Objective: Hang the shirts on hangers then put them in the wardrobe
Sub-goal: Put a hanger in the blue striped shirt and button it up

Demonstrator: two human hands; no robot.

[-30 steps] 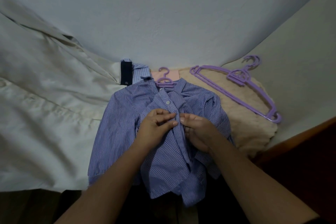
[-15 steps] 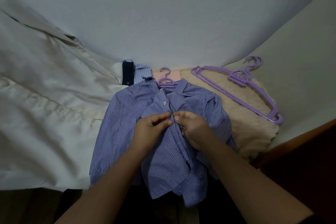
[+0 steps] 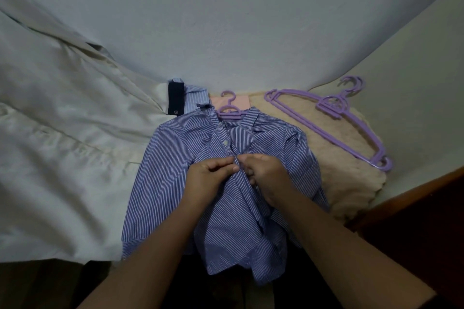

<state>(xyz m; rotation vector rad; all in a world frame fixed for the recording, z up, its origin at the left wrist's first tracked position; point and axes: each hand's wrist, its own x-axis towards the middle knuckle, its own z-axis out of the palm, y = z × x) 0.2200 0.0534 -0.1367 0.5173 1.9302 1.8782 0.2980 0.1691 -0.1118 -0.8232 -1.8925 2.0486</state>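
The left hand (image 3: 209, 173) and the right hand (image 3: 267, 173) meet at the front placket of the blue striped shirt (image 3: 173, 178), fingertips almost touching; each pinches an edge of the cloth, the left thumb and forefinger curled on the left side of the opening, the right fingers folded on the side facing it. They sit just below a white button (image 3: 225, 142); whether a button lies between the fingers I cannot tell, for the knuckles hide it. The step in hand looks to be the fastening of the shirt front, so that it will stay on its hanger.

The shirt lies flat on the bed, collar toward the wall, hem hanging over the near edge; a purple hanger (image 3: 229, 110) is already inside it, its hook standing out of the collar. Beside the shirt to the right lie the spare purple hangers (image 3: 334, 118) on a beige fleecy cloth (image 3: 351, 183); to the left spreads a pale bedsheet (image 3: 62, 158); behind the collar a dark strip (image 3: 175, 98) rests on another striped garment (image 3: 194, 98). The wardrobe is out of sight.

Next, I judge, the button must be pushed fully through its hole with both edges kept aligned; then the shirt can be lifted by the hook, the hanger kept level so the shoulders do not slide off.
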